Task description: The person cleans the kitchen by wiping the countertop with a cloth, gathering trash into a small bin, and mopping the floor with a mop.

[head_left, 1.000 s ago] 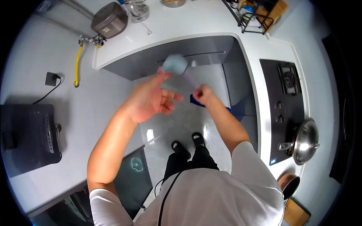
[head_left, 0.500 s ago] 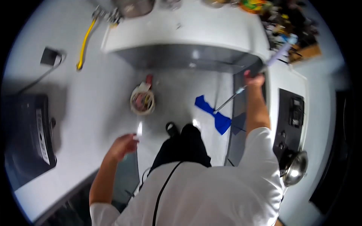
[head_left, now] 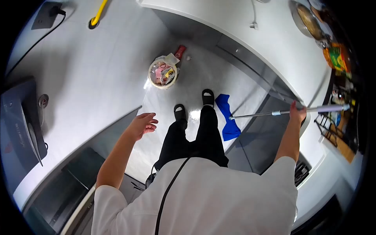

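My right hand [head_left: 297, 112] is wrapped round the pole of a flat mop, near the pale purple grip at its upper end. The mop's silver pole [head_left: 254, 115] slants down to its blue cloth head [head_left: 228, 122], which lies on the floor just right of my feet. The cloth narrows in the middle, where the pole meets it. My left hand [head_left: 143, 126] hangs in the air at the left, with loosely bent fingers apart and nothing in them.
A full waste bin [head_left: 163, 73] stands on the floor ahead, beside a red packet [head_left: 180, 51]. A white counter [head_left: 235, 23] and grey cabinets [head_left: 258, 137] run along the right. A dark appliance [head_left: 19, 133] sits at the left, and food packages [head_left: 337, 58] crowd the far right.
My view has turned, so the bin and counters appear shifted and tilted. Both my feet now show, stepped apart. The mop pole lies flatter across the view, still in my right hand.
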A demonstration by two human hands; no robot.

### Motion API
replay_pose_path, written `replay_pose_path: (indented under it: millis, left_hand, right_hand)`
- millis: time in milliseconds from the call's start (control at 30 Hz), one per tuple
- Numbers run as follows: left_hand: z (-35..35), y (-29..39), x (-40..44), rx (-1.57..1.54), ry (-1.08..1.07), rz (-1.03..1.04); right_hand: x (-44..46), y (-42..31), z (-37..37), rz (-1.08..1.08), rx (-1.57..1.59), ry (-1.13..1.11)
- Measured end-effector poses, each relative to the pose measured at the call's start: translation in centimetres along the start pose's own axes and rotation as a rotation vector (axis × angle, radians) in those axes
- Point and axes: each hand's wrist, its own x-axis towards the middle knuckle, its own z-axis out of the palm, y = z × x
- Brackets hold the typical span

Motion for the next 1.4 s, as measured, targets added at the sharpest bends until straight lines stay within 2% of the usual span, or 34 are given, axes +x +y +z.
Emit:
replay_pose_path:
  millis: [33, 67, 100, 167, 267, 333, 400, 433, 467, 533, 567, 600, 667, 733, 800, 833, 933, 1033, 1167, 1233, 1300, 1400]
  left_hand:
    - [0.6, -0.3, 0.5, -0.024, -0.003, 0.000]
    - [1.3, -0.3, 1.0, -0.044, -0.003, -0.004]
    - [1.8, -0.8, 1.3, -0.062, -0.005, -0.005]
    - [1.9, -1.6, 2.6, -0.101, -0.013, -0.011]
    - [1.9, -2.9, 4.9, -0.158, -0.013, -0.027]
    - [1.4, -4.5, 8.8, -0.202, 0.008, -0.023]
    - [1.3, -5.8, 13.1, -0.244, 0.046, 0.002]
    - [1.0, -6.6, 16.0, -0.256, 0.070, 0.037]
    - [1.0, -6.8, 18.7, -0.246, 0.117, 0.086]
    - [0.7, -8.0, 24.1, -0.254, 0.203, 0.164]
    - [0.5, -8.6, 26.8, -0.267, 0.241, 0.200]
    - [0.3, -9.2, 29.2, -0.280, 0.279, 0.236]
    - [-0.4, -9.8, 33.2, -0.299, 0.297, 0.311]
    - [-1.6, -10.7, 37.1, -0.303, 0.308, 0.374]
    - [-2.6, -11.3, 40.2, -0.280, 0.325, 0.428]
    - [-3.0, -11.6, 41.3, -0.271, 0.335, 0.453]
    - [-4.3, -12.0, 44.0, -0.211, 0.366, 0.534]
    - [-4.8, -11.8, 45.8, -0.223, 0.410, 0.563]
    - [-4.9, -12.4, 48.2, -0.302, 0.397, 0.644]
    - [-4.8, -12.6, 49.1, -0.299, 0.402, 0.705]
    - [-5.0, -12.9, 49.8, -0.296, 0.421, 0.760]
    - [-5.5, -13.0, 50.6, -0.306, 0.456, 0.813]
  right_hand:
    - [0.8, -0.1, -0.5, -0.020, -0.051, 0.009]
    - [-2.1, 0.6, 1.4, -0.065, -0.109, 0.080]
    - [0.3, 0.2, -0.6, 0.006, -0.073, -0.038]
    - [-6.8, 3.1, 4.6, -0.179, -0.194, 0.207]
    - [-1.4, 7.8, -0.7, -0.363, -0.606, 0.155]
    - [1.0, 15.3, -3.8, -0.337, -0.638, -0.242]
    - [-5.2, 27.1, 1.4, -0.169, -0.856, -0.337]
    - [-6.3, 32.9, 3.4, -0.131, -1.192, -0.512]
    - [-6.6, 38.8, 4.4, -0.024, -1.210, -0.695]
    - [-7.3, 51.4, 7.5, -0.079, -1.411, -0.966]
    - [-7.8, 57.2, 9.0, -0.008, -1.420, -1.003]
    - [-11.9, 59.8, 13.2, 0.154, -1.439, -0.992]
    - [-10.5, 70.0, 15.4, 0.345, -1.248, -1.022]
    - [-12.3, 76.2, 18.2, 0.401, -1.123, -0.886]
    - [-11.5, 81.4, 20.7, 0.295, -1.290, -0.905]
    - [-11.5, 83.0, 21.3, 0.241, -1.374, -0.915]
    - [-10.4, 84.8, 23.0, 0.357, -1.352, -0.840]
    - [-8.7, 85.2, 23.6, 0.116, -1.584, -1.034]
    - [-8.8, 84.4, 23.6, -0.321, -1.496, -1.253]
    - [-14.6, 79.8, 25.0, -0.542, -1.416, -1.394]
    - [-18.8, 77.5, 25.2, -0.660, -1.383, -1.582]
    - [-22.5, 78.1, 22.8, -0.935, -1.242, -1.818]
